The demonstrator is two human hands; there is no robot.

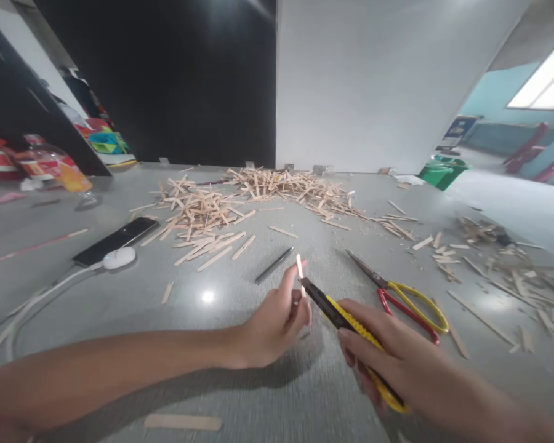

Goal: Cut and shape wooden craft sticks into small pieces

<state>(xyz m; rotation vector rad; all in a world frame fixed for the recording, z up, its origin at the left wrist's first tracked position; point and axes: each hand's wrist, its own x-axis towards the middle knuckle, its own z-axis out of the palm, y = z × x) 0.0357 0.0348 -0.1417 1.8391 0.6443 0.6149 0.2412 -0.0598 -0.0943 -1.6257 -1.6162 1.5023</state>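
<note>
The small wooden stick (300,266) stood nearly upright in the left hand (277,323), its pale tip poking up above the bent fingers and its lower part pinched between them, with hardly any gap left. The right hand (383,351) had its fingers wrapped around the yellow and black knife (351,317), the thumb lying along the handle, and the knife's front end met the stick just beside the left fingertips; from where I stood I could not tell whether the blade was biting into the wood. Both hands were raised over the grey bench (133,314). A dark pen (274,266) lay just beyond the left hand, and the scissors (382,282), with one red and one yellow handle, lay partly open just past the right, close to the knife. Farther back, a heap of loose sticks (203,209) spread toward the black panel (189,80), and wood scraps (447,252) littered the right side. Over on the left were a black phone (115,240), a white charger (119,258) touching its near edge and a bottle (62,166) behind them. One flat stick (183,422) lay at the near side, below the left forearm.
</note>
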